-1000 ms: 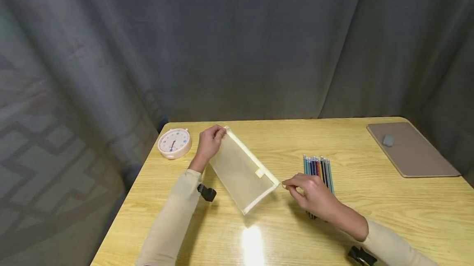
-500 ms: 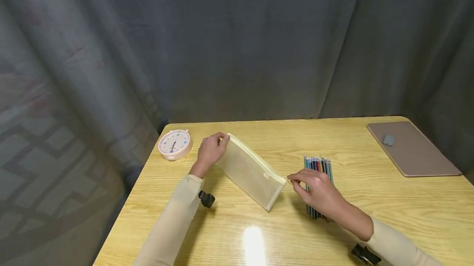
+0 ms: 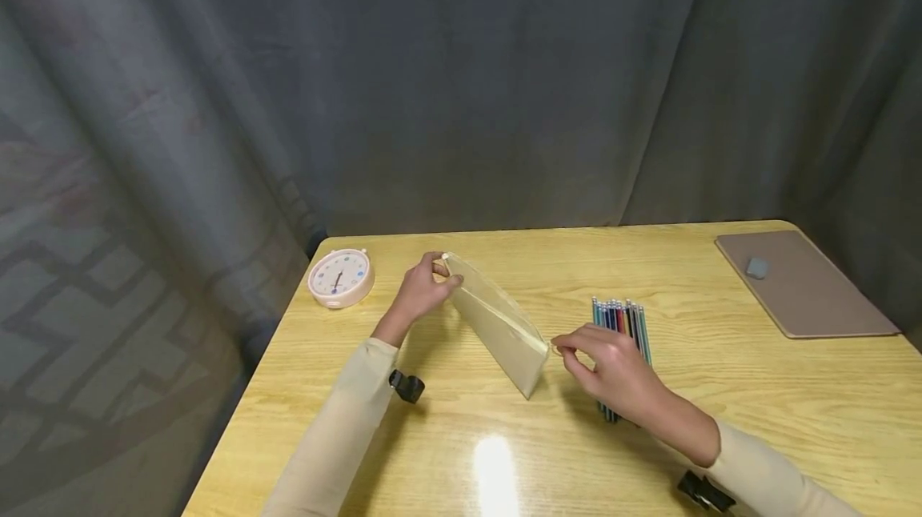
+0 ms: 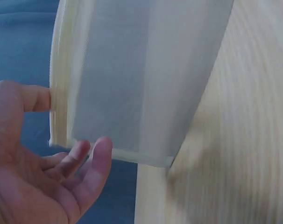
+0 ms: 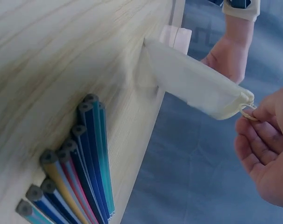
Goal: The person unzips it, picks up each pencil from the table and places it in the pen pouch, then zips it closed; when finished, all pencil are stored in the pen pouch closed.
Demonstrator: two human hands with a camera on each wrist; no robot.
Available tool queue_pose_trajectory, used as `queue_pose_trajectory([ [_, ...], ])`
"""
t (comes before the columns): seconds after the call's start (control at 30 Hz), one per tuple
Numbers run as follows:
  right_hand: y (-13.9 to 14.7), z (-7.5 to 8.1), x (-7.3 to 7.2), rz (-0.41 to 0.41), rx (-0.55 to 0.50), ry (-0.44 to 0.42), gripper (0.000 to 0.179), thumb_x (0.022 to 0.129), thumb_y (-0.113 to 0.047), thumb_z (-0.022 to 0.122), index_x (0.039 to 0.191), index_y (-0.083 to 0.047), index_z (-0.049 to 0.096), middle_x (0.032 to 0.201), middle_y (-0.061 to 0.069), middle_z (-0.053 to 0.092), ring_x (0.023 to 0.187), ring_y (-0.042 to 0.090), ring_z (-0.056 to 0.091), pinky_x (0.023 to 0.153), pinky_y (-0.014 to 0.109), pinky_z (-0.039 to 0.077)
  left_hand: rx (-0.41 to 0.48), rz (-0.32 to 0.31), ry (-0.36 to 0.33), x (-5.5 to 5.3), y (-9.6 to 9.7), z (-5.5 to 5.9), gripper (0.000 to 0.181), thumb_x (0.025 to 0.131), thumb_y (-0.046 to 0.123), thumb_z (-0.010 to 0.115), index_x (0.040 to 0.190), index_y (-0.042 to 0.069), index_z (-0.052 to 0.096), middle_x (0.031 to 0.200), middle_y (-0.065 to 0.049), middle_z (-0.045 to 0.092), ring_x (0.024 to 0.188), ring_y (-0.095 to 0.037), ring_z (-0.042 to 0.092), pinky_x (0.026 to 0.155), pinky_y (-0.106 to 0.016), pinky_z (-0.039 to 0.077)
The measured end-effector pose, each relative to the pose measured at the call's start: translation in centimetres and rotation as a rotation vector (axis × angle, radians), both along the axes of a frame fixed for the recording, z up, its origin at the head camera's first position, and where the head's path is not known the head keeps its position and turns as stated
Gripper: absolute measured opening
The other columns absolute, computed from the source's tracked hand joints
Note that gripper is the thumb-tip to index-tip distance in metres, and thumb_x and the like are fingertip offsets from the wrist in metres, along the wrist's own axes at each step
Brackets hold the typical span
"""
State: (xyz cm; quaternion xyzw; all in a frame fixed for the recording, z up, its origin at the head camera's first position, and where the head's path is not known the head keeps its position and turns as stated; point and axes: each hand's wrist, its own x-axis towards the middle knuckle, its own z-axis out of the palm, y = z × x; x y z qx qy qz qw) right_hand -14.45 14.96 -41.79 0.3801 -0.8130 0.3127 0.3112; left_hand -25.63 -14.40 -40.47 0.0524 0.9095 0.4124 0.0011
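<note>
A pale yellow, see-through zip pouch (image 3: 500, 325) is held above the table, slanting down from far left to near right. My left hand (image 3: 425, 289) grips its far upper corner by the zip. In the left wrist view, one digit meets the zip edge of the pouch (image 4: 118, 79), while other fingers curl before its end seam. My right hand (image 3: 612, 365) pinches a small cord loop (image 5: 247, 113) at the pouch's opposite end. Beneath and beside that hand lies a row of pencils (image 3: 605, 313), partly covered by it in the head view.
On the wooden table (image 3: 691, 285), a pink round clock (image 3: 340, 277) stands at the far left. A brown mat (image 3: 807, 293) with a small grey-blue block (image 3: 757, 267) on it lies at the right. Dark curtains (image 3: 461, 85) hang behind the table.
The pouch has turned, so less of its broad side shows, and its upper edge looks parted. Its lower corner has swung right. The left thumb has moved away from the corner; the right hand shifted slightly.
</note>
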Motion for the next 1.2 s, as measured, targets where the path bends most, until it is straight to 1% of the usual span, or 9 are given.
queue_pose_trajectory([
  [0.13,-0.3,-0.1,0.0,0.013,-0.019,0.010,0.030,0.068,0.018,0.078,0.089,-0.003,0.078,0.080,0.004,0.076,0.068,0.015,0.069,0.057,0.011,0.055,0.109,0.026,-0.071,0.4,0.7,-0.3,0.074,0.093,0.021,0.062,0.156,-0.004,0.034,0.131,-0.020,0.064,0.088,-0.037,0.072,0.068,-0.032,0.065],
  [0.2,-0.5,-0.2,0.1,0.025,-0.023,0.023,0.030,0.067,0.017,0.077,0.089,-0.003,0.078,0.080,0.004,0.076,0.069,0.016,0.070,0.058,0.013,0.056,0.108,0.051,-0.123,0.8,1.1,-0.3,0.077,0.091,0.022,0.061,0.157,-0.005,0.031,0.127,-0.018,0.066,0.087,-0.038,0.072,0.064,-0.032,0.065],
  [0.3,-0.8,-0.2,0.1,0.042,-0.029,0.046,0.029,0.068,0.016,0.076,0.089,-0.004,0.078,0.080,0.004,0.076,0.069,0.016,0.070,0.060,0.015,0.059,0.058,0.055,-0.213,1.7,1.7,0.0,0.081,0.091,0.030,0.063,0.156,-0.007,0.031,0.110,-0.017,0.069,0.083,-0.033,0.070,0.063,-0.034,0.065],
  [0.4,-1.0,-0.2,0.1,0.050,-0.031,0.066,0.029,0.067,0.015,0.075,0.089,-0.004,0.077,0.080,0.004,0.076,0.068,0.016,0.069,0.060,0.016,0.059,0.070,0.031,-0.303,2.5,2.2,0.4,0.073,0.093,0.032,0.065,0.149,-0.009,0.041,0.103,-0.017,0.066,0.084,-0.030,0.068,0.067,-0.037,0.067],
  [0.57,-1.2,-0.1,0.1,0.045,-0.030,0.071,0.027,0.068,0.015,0.075,0.088,-0.003,0.077,0.079,0.004,0.076,0.066,0.015,0.069,0.058,0.016,0.058,0.271,-0.035,-0.424,3.6,2.5,0.8,0.044,0.097,0.017,0.061,0.133,-0.008,0.055,0.121,-0.025,0.063,0.099,-0.038,0.070,0.078,-0.042,0.067],
  [0.67,-1.2,-0.1,0.2,0.041,-0.031,0.064,0.027,0.068,0.015,0.075,0.087,-0.004,0.077,0.078,0.004,0.076,0.066,0.015,0.069,0.057,0.016,0.058,0.372,-0.108,-0.480,4.0,2.7,1.1,0.043,0.100,0.011,0.054,0.138,-0.010,0.051,0.133,-0.029,0.059,0.109,-0.045,0.068,0.082,-0.040,0.067],
  [0.73,-1.2,-0.2,0.2,0.041,-0.029,0.062,0.027,0.068,0.014,0.076,0.087,-0.004,0.077,0.078,0.003,0.076,0.066,0.015,0.068,0.057,0.016,0.057,0.419,-0.139,-0.504,4.2,2.8,1.2,0.043,0.102,0.007,0.050,0.141,-0.012,0.047,0.135,-0.032,0.058,0.110,-0.044,0.069,0.082,-0.035,0.066],
  [0.93,-1.6,-0.3,0.3,0.060,-0.029,0.037,0.029,0.068,0.015,0.078,0.088,-0.005,0.078,0.080,0.003,0.076,0.068,0.015,0.070,0.059,0.016,0.058,0.546,-0.181,-0.545,4.3,2.6,0.7,0.042,0.104,-0.002,0.042,0.143,-0.017,0.042,0.130,-0.038,0.059,0.092,-0.028,0.074,0.078,-0.024,0.065],
  [1.2,-1.8,-0.4,0.8,0.080,-0.048,0.011,0.027,0.070,0.012,0.078,0.091,-0.005,0.079,0.081,0.003,0.077,0.070,0.015,0.070,0.060,0.016,0.059,0.634,-0.195,-0.517,4.7,2.3,0.3,0.041,0.102,-0.005,0.042,0.142,-0.018,0.042,0.120,-0.033,0.060,0.090,-0.024,0.071,0.075,-0.020,0.064],
])
